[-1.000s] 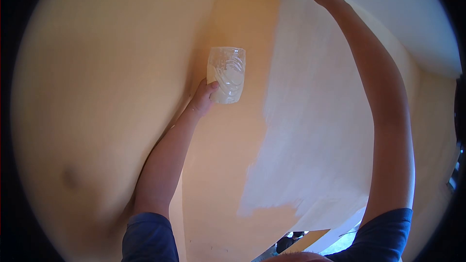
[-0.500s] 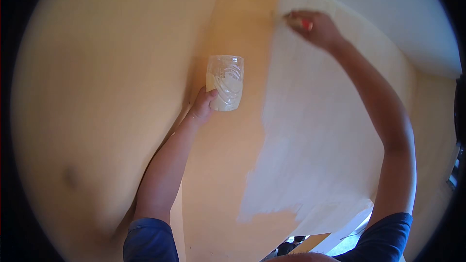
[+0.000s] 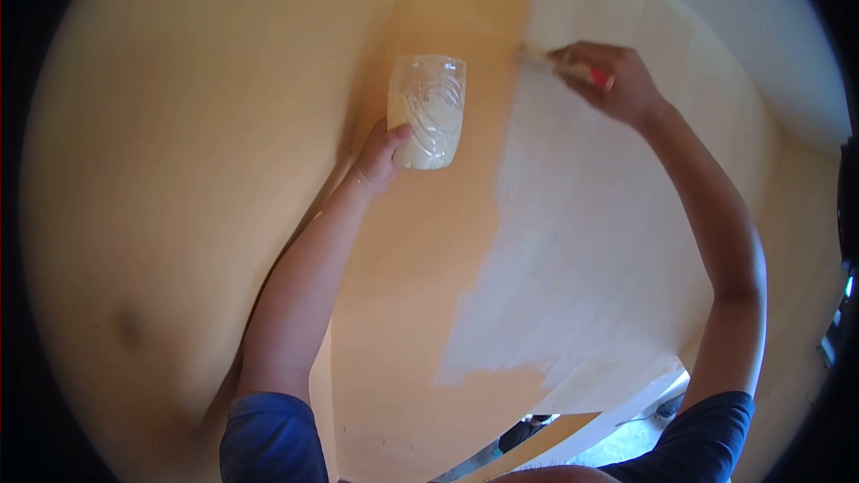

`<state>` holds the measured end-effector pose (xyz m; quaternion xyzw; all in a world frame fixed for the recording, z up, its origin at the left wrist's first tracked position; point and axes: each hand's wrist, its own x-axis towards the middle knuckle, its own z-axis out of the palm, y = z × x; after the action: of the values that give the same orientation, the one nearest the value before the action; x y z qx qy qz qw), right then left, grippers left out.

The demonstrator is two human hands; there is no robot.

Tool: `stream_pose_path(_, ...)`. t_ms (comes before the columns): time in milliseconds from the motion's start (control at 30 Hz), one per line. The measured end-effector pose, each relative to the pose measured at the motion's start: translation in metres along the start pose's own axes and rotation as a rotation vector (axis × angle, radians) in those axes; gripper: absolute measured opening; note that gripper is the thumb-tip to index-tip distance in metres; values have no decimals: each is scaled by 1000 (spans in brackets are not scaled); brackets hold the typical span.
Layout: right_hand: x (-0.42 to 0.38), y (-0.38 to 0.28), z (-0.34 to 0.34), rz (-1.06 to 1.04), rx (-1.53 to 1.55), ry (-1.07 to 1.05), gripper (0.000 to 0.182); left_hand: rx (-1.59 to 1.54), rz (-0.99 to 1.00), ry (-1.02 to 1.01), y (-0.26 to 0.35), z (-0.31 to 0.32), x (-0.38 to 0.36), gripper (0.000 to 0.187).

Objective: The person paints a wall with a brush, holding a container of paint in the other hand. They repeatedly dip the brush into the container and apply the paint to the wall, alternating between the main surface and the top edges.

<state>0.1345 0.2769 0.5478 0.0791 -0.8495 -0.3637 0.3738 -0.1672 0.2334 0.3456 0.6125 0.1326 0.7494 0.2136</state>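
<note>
My left hand (image 3: 383,154) is wrapped round the lower side of a clear plastic container (image 3: 428,112), held upright with pale cream paint inside it. Up on the right, my right hand (image 3: 622,80) is closed round the handle of a paintbrush (image 3: 583,74), which has a red patch on it. The bristles point left and meet the wall at the border between orange and white; they are somewhat blurred. Behind both hands stands the wall, with an orange strip (image 3: 420,277) on the left and a white painted area (image 3: 582,233) on the right.
A plain yellowish wall (image 3: 188,170) fills the left side and meets the orange strip at a corner. The pale ceiling (image 3: 761,18) curves across the upper right. Low down, an opening (image 3: 626,447) shows a bright floor and a dark shape that I cannot make out.
In the picture, the container and my left hand sit higher and slightly right. The brush and my right hand are lower and further right. The view has shifted a little.
</note>
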Motion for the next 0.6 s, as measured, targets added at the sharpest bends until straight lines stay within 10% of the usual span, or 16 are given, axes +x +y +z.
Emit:
stream_pose_path(133,55,69,-20,83,-351,288,26,8,1,10,4,4,0,69)
stream_pose_path(367,77,46,-15,379,-442,88,25,-15,-31,15,4,7,-4,73)
stream_pose_path(500,-13,0,61,-277,-320,150,27,20,9,54,4,8,-2,73)
stream_pose_path(600,-92,-94,100,-230,-56,-39,26,30,-17,89,4,8,-2,72)
